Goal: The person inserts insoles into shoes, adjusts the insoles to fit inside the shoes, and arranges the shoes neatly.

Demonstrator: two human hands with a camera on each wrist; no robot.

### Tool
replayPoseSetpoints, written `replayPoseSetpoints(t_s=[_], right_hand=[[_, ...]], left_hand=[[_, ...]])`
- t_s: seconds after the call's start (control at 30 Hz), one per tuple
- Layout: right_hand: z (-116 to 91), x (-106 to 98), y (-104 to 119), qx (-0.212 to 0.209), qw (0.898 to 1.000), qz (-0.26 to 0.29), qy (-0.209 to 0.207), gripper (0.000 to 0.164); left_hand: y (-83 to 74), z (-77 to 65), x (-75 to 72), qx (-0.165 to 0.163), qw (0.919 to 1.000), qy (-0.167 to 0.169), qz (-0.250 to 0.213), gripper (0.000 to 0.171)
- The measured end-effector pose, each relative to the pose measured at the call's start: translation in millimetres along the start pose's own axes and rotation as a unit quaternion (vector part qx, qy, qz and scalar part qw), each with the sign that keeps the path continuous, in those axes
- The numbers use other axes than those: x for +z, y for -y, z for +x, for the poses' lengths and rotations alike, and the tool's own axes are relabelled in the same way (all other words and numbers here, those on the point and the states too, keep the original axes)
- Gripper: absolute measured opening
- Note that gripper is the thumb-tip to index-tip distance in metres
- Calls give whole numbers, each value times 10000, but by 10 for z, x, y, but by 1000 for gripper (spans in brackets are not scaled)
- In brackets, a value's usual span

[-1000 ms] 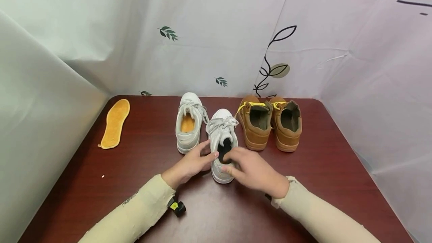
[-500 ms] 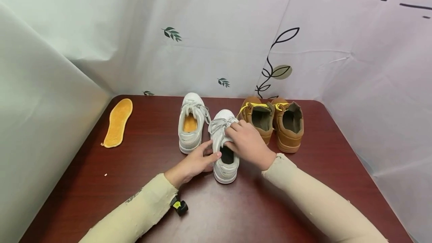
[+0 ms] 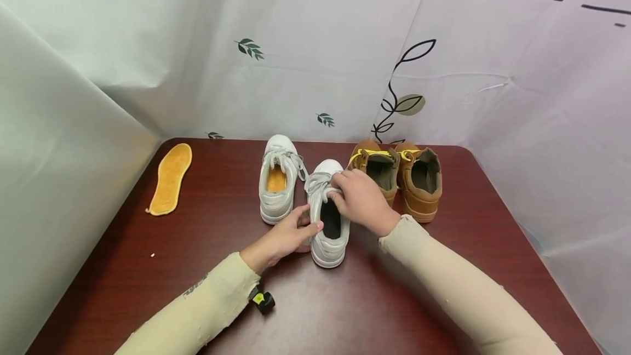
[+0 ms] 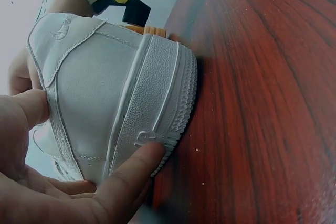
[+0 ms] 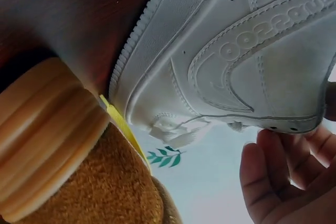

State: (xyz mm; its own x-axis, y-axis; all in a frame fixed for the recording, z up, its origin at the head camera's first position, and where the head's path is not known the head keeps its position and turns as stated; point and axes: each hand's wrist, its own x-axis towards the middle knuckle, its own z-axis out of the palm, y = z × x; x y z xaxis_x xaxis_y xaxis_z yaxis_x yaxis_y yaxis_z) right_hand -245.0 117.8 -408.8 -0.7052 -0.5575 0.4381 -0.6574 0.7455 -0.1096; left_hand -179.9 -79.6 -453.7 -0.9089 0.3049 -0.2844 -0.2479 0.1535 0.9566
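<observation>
A white sneaker (image 3: 329,252) stands on the table in the middle of the head view, toe pointing away, its inside dark. My left hand (image 3: 285,235) holds its left side, thumb over the collar; in the left wrist view the fingers (image 4: 134,169) lie along the side and sole. My right hand (image 3: 362,199) pinches the upper edge of the opening near the tongue and laces. In the right wrist view its fingertips (image 5: 268,153) meet the eyelet edge. Left of it stands a second white sneaker (image 3: 273,208) with an orange insole (image 3: 276,180) inside.
Two brown shoes (image 3: 420,201) with yellow laces stand close on the right, one partly behind my right hand. A loose orange insole (image 3: 170,178) lies at the table's far left. A small white speck (image 3: 153,255) lies left of my left arm. White curtains (image 3: 296,70) enclose the table (image 3: 222,190).
My right hand has moved from the shoe's heel opening up and forward to the tongue area, where it pinches the edge. My left hand keeps its hold, and the sneaker has hardly moved.
</observation>
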Motion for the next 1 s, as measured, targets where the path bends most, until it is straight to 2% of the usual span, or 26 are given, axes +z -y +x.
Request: replayPoseSetpoints(t_s=[0.2, 0.33, 0.5, 0.7, 0.83, 0.93, 1.0], right_hand=[[38, -1, -15, 718, 9952, 661, -86, 16], [14, 68, -63, 1007, 9899, 991, -142, 16], [-20, 153, -119, 988, 9894, 1047, -200, 27], [-55, 221, -138, 821, 9883, 1171, -523, 22], [-70, 274, -146, 746, 9883, 1162, -655, 21], [-83, 288, -139, 718, 9882, 1125, -753, 21], [-91, 290, -133, 715, 9881, 1109, -785, 21]], left_hand=[[-1, 12, -2, 7, 10000, 35, -41, 74], [-2, 16, 0, 51, 10000, 75, -10, 75], [-6, 16, -6, 84, 9998, 163, 59, 75], [15, 16, -12, 272, 9994, 132, 179, 72], [47, -9, 8, 586, 9943, -179, 871, 68], [63, -58, 29, 823, 9830, -368, 1600, 65], [65, -105, 26, 996, 9763, -395, 1883, 61]])
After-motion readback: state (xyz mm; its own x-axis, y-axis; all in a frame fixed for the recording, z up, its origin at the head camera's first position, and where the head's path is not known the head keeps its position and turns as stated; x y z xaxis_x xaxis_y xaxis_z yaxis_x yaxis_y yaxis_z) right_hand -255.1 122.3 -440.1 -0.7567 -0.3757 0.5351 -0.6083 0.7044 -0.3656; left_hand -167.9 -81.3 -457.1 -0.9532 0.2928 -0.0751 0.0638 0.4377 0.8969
